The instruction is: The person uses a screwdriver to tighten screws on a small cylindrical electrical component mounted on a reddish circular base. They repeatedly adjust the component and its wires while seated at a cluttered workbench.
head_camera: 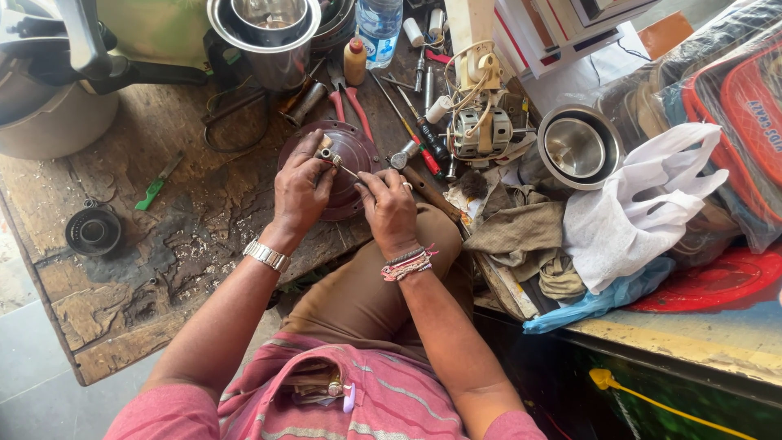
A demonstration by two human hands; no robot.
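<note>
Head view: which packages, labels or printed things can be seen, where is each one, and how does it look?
Water bottle: top centre, clear plastic, blue and white label.
Small squeeze bottle: left of it, amber with a red cap.
Stacked boxes: top right, white with red edges.
Zipped bag: far right, red and blue, printed lettering.
White plastic bag: right, crumpled.

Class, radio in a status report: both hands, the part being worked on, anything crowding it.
Left hand gripping small metal fitting on dark round base. Right hand holding thin tool to it. Red-handled pliers, screwdrivers crowd close behind.
</note>
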